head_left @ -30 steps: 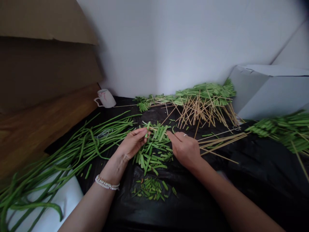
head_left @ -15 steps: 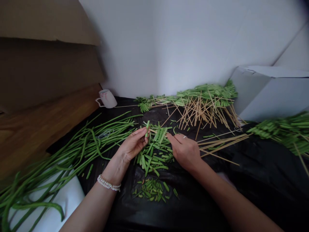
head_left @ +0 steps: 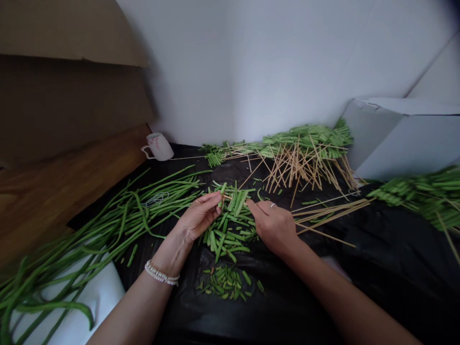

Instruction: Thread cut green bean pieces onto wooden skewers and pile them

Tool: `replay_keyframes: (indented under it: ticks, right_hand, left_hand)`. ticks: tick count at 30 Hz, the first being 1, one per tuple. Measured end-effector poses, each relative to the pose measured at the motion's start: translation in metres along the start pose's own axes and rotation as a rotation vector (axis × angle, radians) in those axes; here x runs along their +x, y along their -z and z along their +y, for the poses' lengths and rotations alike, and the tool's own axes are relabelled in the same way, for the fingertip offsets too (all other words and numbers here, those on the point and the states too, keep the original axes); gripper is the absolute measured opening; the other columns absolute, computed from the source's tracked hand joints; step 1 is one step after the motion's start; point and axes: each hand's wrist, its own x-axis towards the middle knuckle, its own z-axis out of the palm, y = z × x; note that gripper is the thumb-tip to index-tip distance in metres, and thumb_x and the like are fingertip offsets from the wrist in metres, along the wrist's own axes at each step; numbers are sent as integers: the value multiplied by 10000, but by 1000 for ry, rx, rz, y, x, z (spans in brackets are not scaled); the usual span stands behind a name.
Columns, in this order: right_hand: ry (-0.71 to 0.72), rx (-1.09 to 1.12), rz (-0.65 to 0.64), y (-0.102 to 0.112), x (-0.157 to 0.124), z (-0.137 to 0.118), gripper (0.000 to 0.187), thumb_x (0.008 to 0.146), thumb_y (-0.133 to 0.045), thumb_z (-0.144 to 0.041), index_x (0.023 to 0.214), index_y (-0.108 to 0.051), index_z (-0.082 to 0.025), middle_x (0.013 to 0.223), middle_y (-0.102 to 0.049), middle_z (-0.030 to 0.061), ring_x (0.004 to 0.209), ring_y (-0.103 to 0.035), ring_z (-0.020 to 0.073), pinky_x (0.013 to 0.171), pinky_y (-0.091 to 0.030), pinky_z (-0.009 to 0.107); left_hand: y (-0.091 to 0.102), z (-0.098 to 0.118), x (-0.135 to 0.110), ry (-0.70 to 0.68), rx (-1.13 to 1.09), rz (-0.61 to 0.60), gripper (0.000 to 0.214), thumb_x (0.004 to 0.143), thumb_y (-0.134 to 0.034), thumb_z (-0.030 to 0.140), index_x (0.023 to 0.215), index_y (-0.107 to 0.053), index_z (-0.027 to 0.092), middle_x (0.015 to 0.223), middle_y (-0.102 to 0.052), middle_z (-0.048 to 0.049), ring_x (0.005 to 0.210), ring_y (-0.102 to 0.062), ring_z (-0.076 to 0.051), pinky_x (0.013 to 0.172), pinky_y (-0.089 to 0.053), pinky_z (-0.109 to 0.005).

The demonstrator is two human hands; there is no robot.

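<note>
My left hand (head_left: 201, 213) pinches a short green bean piece (head_left: 223, 189) between thumb and fingers. My right hand (head_left: 275, 223) is closed on a thin wooden skewer (head_left: 227, 197), whose front end reaches the bean piece in my left fingers; whether it has gone into the bean is too small to tell. Below and between both hands lies a pile of cut bean pieces (head_left: 230, 235). Closer to me is a smaller heap of short bean ends (head_left: 230, 282).
Long whole beans (head_left: 125, 215) spread at left, partly over a white object (head_left: 104, 282). Skewered beans (head_left: 305, 136) lie at the back, more skewered beans (head_left: 424, 191) at right. Loose skewers (head_left: 330, 211) lie beside my right hand. A mug (head_left: 160, 146) and white box (head_left: 406, 134) stand behind.
The bean piece in my left hand has tilted rightward at its top and sits slightly lower. My right hand has moved slightly left, closer to my left hand, with the skewer.
</note>
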Motion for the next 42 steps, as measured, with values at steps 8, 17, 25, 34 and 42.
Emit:
replay_keyframes:
  ticks: [8, 17, 25, 34, 42]
  right_hand:
    - [-17, 5, 19, 1, 1, 1, 311, 863, -444, -80, 1091, -650, -129, 715, -592, 12, 676, -484, 132, 596, -339, 269]
    - [-13, 14, -1, 0, 0, -2, 312, 860, -437, -72, 1084, -648, -122, 718, -597, 18, 678, -483, 131, 598, -342, 267]
    - [-20, 25, -8, -3, -2, -4, 309, 862, -453, -75, 1096, -643, -143, 711, -591, 12, 673, -482, 127, 603, -334, 260]
    - [-16, -15, 26, -2, 0, 3, 315, 873, -435, -91, 1112, -635, -140, 711, -590, 15, 667, -474, 124, 589, -323, 258]
    - [-43, -3, 21, 1, 1, 8, 308, 876, -441, -95, 1107, -641, -132, 732, -607, 18, 681, -481, 130, 600, -333, 265]
  left_hand:
    - [-2, 3, -3, 23, 9, -20, 118, 716, -742, 86, 816, -691, 123, 774, -680, -16, 642, -615, -69, 560, -501, -150]
    - [1, 1, -2, 23, 71, -54, 128, 710, -753, 101, 819, -686, 108, 770, -667, -28, 638, -602, -69, 583, -508, -161]
    - [-3, -4, -5, 34, 150, -78, 184, 632, -820, 145, 761, -692, 116, 709, -643, 1, 592, -570, -52, 576, -491, -160]
    - [-2, -1, -6, -151, 591, -106, 266, 622, -813, 343, 776, -718, 148, 695, -648, 6, 606, -536, -83, 616, -422, -219]
    - [9, 4, -9, -413, 1646, -114, 359, 659, -706, 541, 594, -651, 192, 628, -591, 0, 578, -486, -138, 544, -283, -259]
